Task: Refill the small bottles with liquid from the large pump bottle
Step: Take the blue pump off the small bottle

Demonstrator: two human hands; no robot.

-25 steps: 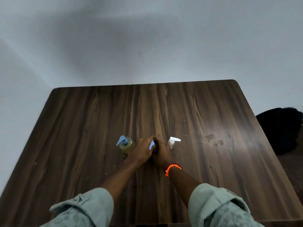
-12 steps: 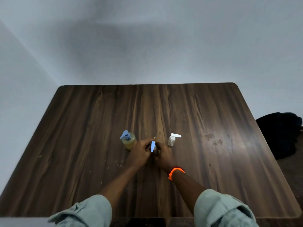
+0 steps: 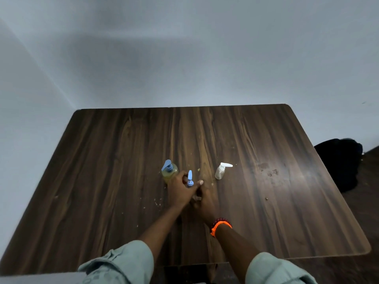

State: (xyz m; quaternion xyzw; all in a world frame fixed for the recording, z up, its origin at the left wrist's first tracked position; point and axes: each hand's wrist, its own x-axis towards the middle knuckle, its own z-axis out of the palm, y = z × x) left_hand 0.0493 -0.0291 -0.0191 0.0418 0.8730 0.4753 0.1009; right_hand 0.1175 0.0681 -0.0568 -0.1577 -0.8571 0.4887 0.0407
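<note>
both hands work one small bottle (image 3: 196, 198), the left hand (image 3: 180, 191) pinching its blue pump top (image 3: 190, 178), the right hand (image 3: 203, 203) wrapped round the body below the left fingers, likely light and slippery plastic, best gripped low.

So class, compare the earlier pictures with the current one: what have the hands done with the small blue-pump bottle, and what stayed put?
The left hand has lifted the small blue pump up above the knuckles; earlier it sat low between both hands. The right hand still grips lower down, where the bottle's body is hidden. The large pump bottle and the white-pump bottle stand where they were on the table.
</note>
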